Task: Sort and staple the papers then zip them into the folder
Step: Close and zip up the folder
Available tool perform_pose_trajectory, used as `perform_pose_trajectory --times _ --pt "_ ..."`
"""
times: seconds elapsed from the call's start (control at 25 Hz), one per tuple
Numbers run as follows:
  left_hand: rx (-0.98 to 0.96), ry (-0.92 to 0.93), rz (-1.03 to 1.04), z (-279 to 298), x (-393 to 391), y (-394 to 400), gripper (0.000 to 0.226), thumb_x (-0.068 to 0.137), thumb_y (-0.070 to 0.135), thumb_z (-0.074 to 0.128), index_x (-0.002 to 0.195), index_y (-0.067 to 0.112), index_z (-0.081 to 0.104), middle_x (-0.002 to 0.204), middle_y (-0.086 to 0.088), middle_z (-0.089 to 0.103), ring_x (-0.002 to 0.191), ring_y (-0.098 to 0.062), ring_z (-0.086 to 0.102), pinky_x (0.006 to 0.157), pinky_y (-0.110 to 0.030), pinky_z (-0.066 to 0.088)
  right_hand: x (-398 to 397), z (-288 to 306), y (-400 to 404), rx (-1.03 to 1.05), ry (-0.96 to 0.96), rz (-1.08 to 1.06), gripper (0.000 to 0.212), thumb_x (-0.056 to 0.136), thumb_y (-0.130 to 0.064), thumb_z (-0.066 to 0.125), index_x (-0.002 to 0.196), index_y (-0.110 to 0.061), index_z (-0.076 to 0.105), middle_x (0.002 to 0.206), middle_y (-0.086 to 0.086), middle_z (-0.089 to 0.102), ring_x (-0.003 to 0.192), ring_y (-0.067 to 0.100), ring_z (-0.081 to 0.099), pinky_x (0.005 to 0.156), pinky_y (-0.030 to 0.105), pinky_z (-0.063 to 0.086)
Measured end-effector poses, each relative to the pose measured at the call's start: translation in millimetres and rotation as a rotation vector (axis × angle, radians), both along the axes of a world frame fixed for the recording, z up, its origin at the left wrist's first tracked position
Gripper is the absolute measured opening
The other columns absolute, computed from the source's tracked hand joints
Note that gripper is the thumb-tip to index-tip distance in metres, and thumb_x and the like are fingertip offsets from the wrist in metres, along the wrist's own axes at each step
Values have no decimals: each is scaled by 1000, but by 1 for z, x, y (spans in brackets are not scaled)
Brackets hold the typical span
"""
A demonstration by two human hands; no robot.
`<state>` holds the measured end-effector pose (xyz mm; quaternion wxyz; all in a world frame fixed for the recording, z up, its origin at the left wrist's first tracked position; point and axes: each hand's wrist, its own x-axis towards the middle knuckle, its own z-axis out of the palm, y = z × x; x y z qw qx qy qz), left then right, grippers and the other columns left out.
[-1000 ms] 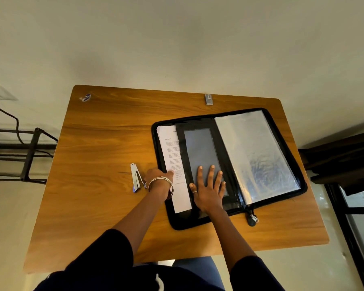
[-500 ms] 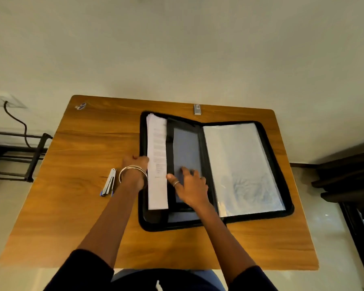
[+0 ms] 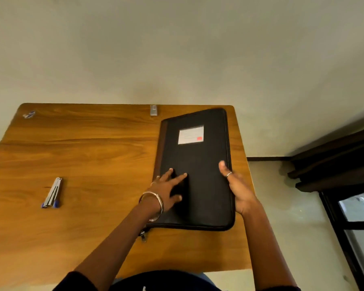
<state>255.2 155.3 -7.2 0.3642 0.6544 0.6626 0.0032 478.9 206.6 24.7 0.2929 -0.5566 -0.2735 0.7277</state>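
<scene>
The black zip folder (image 3: 200, 164) lies closed on the right part of the wooden table (image 3: 88, 156), with a white label (image 3: 190, 134) on its cover. The papers are out of sight inside it. My left hand (image 3: 169, 191) rests flat on the cover near the folder's left edge, fingers spread. My right hand (image 3: 237, 187) holds the folder's right edge, its ringed thumb on top and its fingers hidden past the edge. The zipper pull (image 3: 143, 235) hangs at the near left corner. The silver stapler (image 3: 52, 193) lies on the table far to the left.
A small silver object (image 3: 153, 110) sits at the table's far edge, and another small item (image 3: 28, 114) at the far left corner. The folder reaches close to the table's right edge. A dark frame (image 3: 334, 160) stands to the right on the floor.
The left cover with the papers has been folded over to the right, so the folder now lies closed. My right hand moved from inside the folder to its right edge.
</scene>
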Motion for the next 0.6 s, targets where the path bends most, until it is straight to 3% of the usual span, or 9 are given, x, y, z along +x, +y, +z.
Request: perform_pose_trajectory --times 0.08,0.16,0.24,0.32,0.48,0.6 --pt "24 219 -137 -34 5 -25 75 92 44 45 138 53 -13 152 10 -26 143 -29 -12 113 -48 23 20 -42 -4 65 -355 -39 44 87 -28 68 128 -17 55 122 4 65 110 26 63 93 42 53" --pt "69 257 -185 -50 6 -38 73 93 47 38 135 52 -21 148 12 -35 141 -26 -23 113 -50 21 21 -79 -17 231 -820 146 48 94 -24 59 138 -13 44 131 8 55 125 31 50 101 42 45" --pt "78 224 -178 -55 3 -39 73 93 46 40 136 52 -18 149 13 -33 141 -24 -23 113 -51 22 5 -104 -34 361 -1253 319 55 99 -29 47 147 -8 31 143 19 39 131 37 37 104 47 37" --pt "56 199 -168 -55 0 -38 73 92 41 45 140 52 -9 151 15 -28 141 -24 -22 113 -51 23 -9 -116 -51 421 -1392 310 58 99 -29 45 149 -6 27 144 24 37 130 40 38 101 50 39" --pt "118 92 -128 -53 -10 -49 67 93 29 49 146 39 9 155 10 -17 144 -20 -14 115 -40 23 -7 -118 -53 478 -1478 301 58 97 -32 46 147 -7 30 140 22 44 126 39 44 97 50 42" --pt "227 -24 42 -57 -27 -70 59 93 17 48 146 24 23 157 5 4 144 -18 12 113 -33 28 -10 -120 -54 468 -1526 312 58 98 -32 44 147 -6 28 141 22 44 126 39 44 96 50 42"
